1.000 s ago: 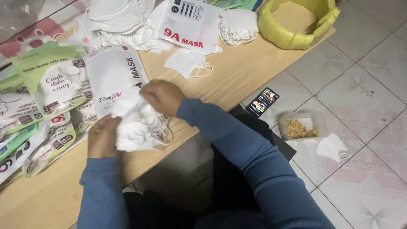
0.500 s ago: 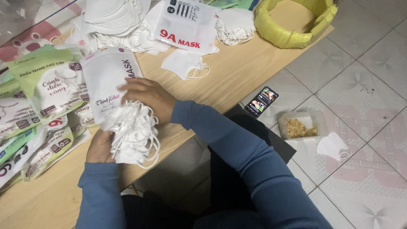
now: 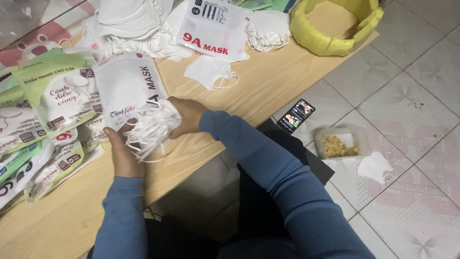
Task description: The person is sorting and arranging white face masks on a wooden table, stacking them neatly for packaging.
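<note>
Since 0.5 s ago, mask stack (image 3: 152,128) is pushed deeper into white pouch (image 3: 127,88); gripped by right hand (image 3: 188,116), pouch held by left hand (image 3: 123,156). Loose ear loops may snag at the pouch mouth.

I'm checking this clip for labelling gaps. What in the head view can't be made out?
- Stack of white masks: count unclear; the right hand and white pouch cover part.
- Left hand: fingertips hidden behind the masks.
- Phone screen: too small to tell.
- Tub on the floor: contents too small to identify.
- Yellow basket: cut off by the top edge.
- Packets at left: cut off by the left edge.
</note>
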